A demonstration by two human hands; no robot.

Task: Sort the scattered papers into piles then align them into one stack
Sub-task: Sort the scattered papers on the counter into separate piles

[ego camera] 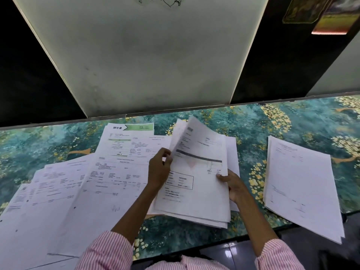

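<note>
Sleeves of pink-striped cloth are seen nearest, and both forearms reach away from them over the floral tablecloth (292, 121). A sheaf of papers (194, 191) is gripped at its right edge by the right hand (233, 187), thumb on top, while its top sheet (187, 137) is pinched at the left edge by the left hand (158, 168) and peeled upward so that it curls. The sheaf is held between the two hands, long axis running near to far. A sorted pile (300, 184) lies well apart to the right, nearer the right hand, its long axis likewise near to far and its near corner overhanging the table edge. Scattered papers (78, 191), overlapped and skewed, are spread to the left, beside the left forearm; a green-headed invoice (132, 133) lies farthest among them. The lifted sheet would probably be routed right or left. Print is too blurred to be read, and the lower sheets of each heap are hidden.
</note>
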